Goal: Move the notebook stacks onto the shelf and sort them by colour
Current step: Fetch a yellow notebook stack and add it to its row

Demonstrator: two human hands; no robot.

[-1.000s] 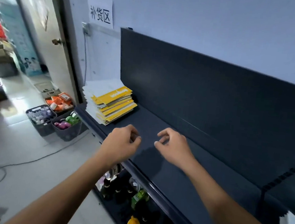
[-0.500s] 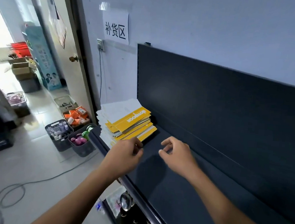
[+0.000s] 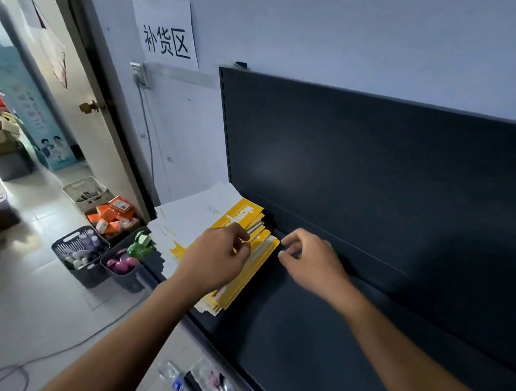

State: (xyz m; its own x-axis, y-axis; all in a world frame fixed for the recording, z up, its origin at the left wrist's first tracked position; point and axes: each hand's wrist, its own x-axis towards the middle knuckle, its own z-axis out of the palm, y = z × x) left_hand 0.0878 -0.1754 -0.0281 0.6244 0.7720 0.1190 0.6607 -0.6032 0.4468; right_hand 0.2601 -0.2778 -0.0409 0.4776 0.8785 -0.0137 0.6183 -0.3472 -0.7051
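Note:
A stack of yellow and white notebooks [image 3: 242, 219] lies at the left end of the dark shelf [image 3: 315, 340]. My left hand [image 3: 216, 260] is over the stack, its fingers curled at the stack's right edge, pinching the notebook edges. My right hand [image 3: 310, 259] hovers just right of the stack with its fingers loosely curled and nothing in them. The lower part of the stack is hidden under my left hand.
The shelf's dark back panel [image 3: 377, 174] rises behind. On the floor to the left stand baskets of small bottles [image 3: 80, 251] and a box of orange packs [image 3: 113, 217]. A cable [image 3: 49, 358] runs over the floor. A door [image 3: 73, 85] stands left of the shelf.
Both hands have moved left along the shelf to the notebook stack. My left hand has come onto the stack's right edge, and the view has shifted closer.

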